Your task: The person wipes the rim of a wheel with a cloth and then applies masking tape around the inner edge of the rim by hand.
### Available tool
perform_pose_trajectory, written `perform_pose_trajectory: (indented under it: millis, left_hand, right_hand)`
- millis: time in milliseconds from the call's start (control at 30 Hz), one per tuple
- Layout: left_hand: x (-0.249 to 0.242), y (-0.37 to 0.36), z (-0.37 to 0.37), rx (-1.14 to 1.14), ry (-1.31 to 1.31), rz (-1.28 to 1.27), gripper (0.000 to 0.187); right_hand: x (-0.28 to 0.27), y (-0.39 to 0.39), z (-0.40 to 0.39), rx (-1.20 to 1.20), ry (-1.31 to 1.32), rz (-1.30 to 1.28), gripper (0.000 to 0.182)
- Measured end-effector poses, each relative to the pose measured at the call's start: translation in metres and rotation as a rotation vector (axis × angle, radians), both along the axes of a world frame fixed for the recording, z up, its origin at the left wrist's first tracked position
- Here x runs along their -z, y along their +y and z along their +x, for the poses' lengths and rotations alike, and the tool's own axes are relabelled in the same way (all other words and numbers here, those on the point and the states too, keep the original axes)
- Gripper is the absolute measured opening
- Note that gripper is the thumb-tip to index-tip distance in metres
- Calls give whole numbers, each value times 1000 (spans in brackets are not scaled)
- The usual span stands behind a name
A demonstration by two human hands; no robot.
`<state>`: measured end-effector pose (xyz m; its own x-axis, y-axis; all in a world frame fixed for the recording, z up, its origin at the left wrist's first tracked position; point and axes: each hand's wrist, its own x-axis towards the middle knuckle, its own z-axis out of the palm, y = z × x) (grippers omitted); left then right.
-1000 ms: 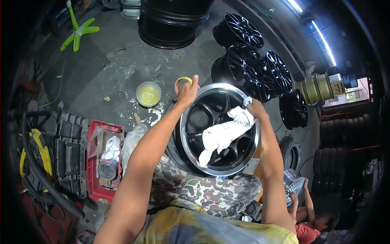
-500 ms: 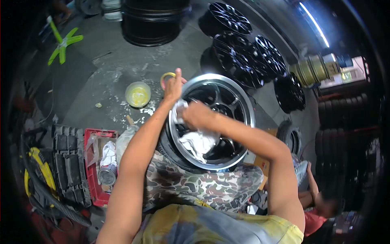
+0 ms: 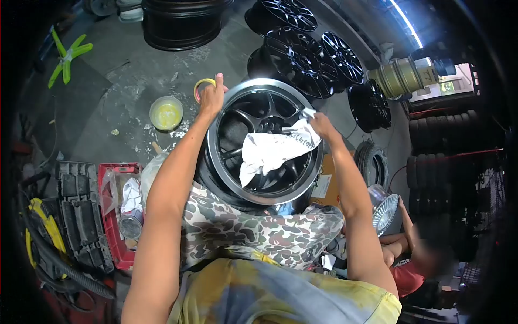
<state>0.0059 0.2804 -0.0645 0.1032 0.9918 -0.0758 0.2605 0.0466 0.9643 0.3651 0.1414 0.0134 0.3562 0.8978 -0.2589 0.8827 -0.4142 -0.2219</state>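
A wheel rim (image 3: 318, 173) with black spokes and a silver lip stands tilted in front of my camouflage trousers, a tyre partly showing beneath it. My right hand (image 3: 322, 127) pinches one end of a white cloth (image 3: 264, 154), which drapes over the spokes and has dark lettering on it. At the rim's upper left edge is my left hand (image 3: 212, 99), thumb pointing up and fingers curled. A yellow ring that looks like a roll of tape (image 3: 197, 90) sits in those fingers, partly hidden by the hand.
A bowl of yellowish liquid (image 3: 166, 113) stands on the floor at left, above a red crate (image 3: 117, 259). Black wheels (image 3: 299, 62) and a gold wheel (image 3: 396, 78) lie beyond. At lower right, a person (image 3: 407, 278) holds a silver, ribbed round part (image 3: 386, 214).
My right hand has moved from the rim's left side across to its right edge, drawing the cloth out over the spokes. My left hand stays at the upper left edge. The view has shifted slightly.
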Motion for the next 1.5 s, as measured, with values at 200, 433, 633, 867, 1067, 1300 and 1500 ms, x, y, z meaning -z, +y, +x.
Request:
perform_pose_trajectory:
  millis: [200,433,633,867,1067,1300,1500]
  left_hand:
    - [-6,-2,0,-14,93,46,81]
    - [-35,-3,-6,141,344,74,64]
    - [-62,-16,-11,274,637,255,38]
    - [-52,-26,-4,309,776,258,28]
    - [-53,-30,0,299,778,259,23]
    - [-66,-29,-7,352,761,179,33]
    - [-70,-28,-2,353,768,150,29]
  right_hand:
    - [8,-99,-11,204,70,77,41]
    - [-47,-211,-116,-18,57,-312,49]
    - [-142,-216,-112,-49,309,-582,31]
    - [-28,-171,-49,-592,-526,-279,29]
    - [-20,-181,-31,-834,-299,-212,44]
    - [7,-159,-44,-670,-444,-512,24]
    - [-26,-171,-69,-693,-617,-509,30]
